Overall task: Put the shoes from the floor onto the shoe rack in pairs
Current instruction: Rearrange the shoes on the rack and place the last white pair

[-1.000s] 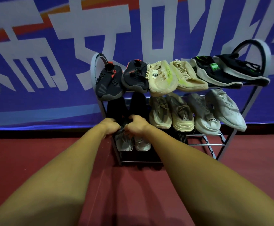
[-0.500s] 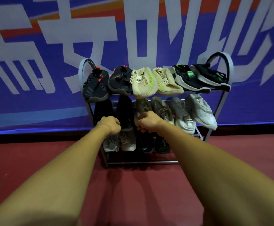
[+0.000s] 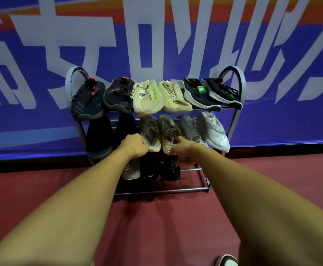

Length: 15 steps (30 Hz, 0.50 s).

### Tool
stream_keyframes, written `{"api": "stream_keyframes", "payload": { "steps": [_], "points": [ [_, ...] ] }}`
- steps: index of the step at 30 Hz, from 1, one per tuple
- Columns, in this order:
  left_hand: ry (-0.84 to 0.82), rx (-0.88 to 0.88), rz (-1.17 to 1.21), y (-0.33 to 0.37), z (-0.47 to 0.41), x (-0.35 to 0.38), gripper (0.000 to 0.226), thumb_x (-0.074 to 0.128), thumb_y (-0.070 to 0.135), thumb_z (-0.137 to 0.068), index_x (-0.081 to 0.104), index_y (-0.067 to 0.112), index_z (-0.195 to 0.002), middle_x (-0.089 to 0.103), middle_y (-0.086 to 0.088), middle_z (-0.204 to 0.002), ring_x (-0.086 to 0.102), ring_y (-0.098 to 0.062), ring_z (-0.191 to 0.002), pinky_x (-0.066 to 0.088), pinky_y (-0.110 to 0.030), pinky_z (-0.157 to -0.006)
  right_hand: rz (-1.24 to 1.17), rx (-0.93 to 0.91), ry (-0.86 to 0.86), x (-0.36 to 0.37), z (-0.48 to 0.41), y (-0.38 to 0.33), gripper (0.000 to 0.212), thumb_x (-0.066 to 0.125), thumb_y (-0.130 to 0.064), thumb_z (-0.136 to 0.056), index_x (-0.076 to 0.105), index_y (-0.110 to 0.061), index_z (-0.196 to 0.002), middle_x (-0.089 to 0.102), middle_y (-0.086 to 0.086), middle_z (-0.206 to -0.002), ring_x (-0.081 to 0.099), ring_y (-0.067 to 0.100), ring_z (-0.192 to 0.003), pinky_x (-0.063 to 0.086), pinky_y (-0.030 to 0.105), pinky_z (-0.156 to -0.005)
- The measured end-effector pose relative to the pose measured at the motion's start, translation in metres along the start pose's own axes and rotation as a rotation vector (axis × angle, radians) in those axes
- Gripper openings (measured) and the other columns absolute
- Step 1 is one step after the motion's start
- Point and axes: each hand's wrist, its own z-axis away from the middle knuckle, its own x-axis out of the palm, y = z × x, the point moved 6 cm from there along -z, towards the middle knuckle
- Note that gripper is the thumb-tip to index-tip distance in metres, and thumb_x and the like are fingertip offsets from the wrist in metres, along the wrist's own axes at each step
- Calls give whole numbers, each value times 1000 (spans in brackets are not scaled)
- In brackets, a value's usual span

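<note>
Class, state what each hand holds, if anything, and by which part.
The right hand pinches the near end of a tan lace-up sneaker on the grey metal shoe rack. The left hand, curled beside the matching sneaker: cannot tell.

You're in what looks like a sports hall or event venue. A huge blue banner [image 3: 41,60] with big white characters and an orange stripe hangs right in front of you. The floor [image 3: 156,227] under you is smooth and dark red, like court flooring. Against the banner stands a metal rack [image 3: 241,79] filled with sneakers [image 3: 147,96], mostly athletic pairs.
</note>
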Motion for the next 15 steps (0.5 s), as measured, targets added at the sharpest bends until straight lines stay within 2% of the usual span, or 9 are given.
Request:
{"api": "stream_keyframes", "payload": {
  "steps": [2,3,5,6,8,10,11,12,15],
  "points": [
    [13,-8,4,1,-1,-2,19,59,26,-79,76,17,-80,70,-8,-92,66,-32,-87,56,-32,-77,-74,8,-29,3,-7,-1,65,58,-16,-93,26,-32,-147,52,13,-115,64,21,-62,52,25,-48],
    [12,-10,10,1,-2,-2,19,60,26,-78,77,17,-80,70,-8,-90,66,-31,-85,55,-32,-76,-107,21,-44,5,-9,-1,66,58,-17,-93,26,-32,-147,48,13,-124,67,24,-69,59,31,-59],
    [-15,-8,28,-1,-4,-1,20,59,24,-79,77,15,-81,71,-8,-88,66,-30,-84,56,-32,-75,-142,48,-60,10,-12,-2,61,59,-20,-92,28,-28,-143,42,12,-131,70,29,-83,60,42,-80],
    [-32,-2,42,-2,-5,0,20,59,23,-79,77,15,-79,72,-8,-87,67,-29,-84,56,-32,-77,-143,56,-50,11,-13,-1,58,60,-21,-91,29,-27,-140,41,11,-132,71,30,-85,60,40,-79],
    [-62,2,75,-4,-5,1,20,58,21,-80,75,19,-70,73,-7,-86,69,-28,-83,58,-34,-81,-216,59,-10,8,-19,-2,45,59,-19,-91,38,-18,-131,46,12,-126,68,26,-79,57,32,-60],
    [-75,6,108,-6,-4,2,22,55,20,-82,72,20,-68,73,-6,-82,69,-26,-74,60,-36,-81,-328,43,57,2,-22,-3,11,58,-13,-93,53,-10,-103,55,11,-100,60,21,-67,49,28,-51],
    [-76,13,123,-6,-4,2,24,52,19,-83,71,19,-69,72,-6,-79,68,-25,-70,60,-38,-80,-366,35,90,-1,-21,-4,5,58,-14,-95,55,-10,-94,55,9,-88,55,19,-63,45,26,-50],
    [-74,19,137,-6,-4,2,25,50,17,-84,71,18,-70,70,-5,-76,68,-25,-68,60,-39,-79,-407,18,116,-4,-20,-6,7,58,-17,-96,57,-10,-96,54,8,-81,52,18,-61,43,24,-48],
    [-91,36,116,-3,0,3,22,50,17,-86,69,18,-76,67,-5,-76,67,-25,-68,61,-36,-73,-519,-35,203,-13,-17,-11,31,59,-24,-98,54,-8,-123,50,7,-78,48,17,-57,36,14,-34]
  ]
}}
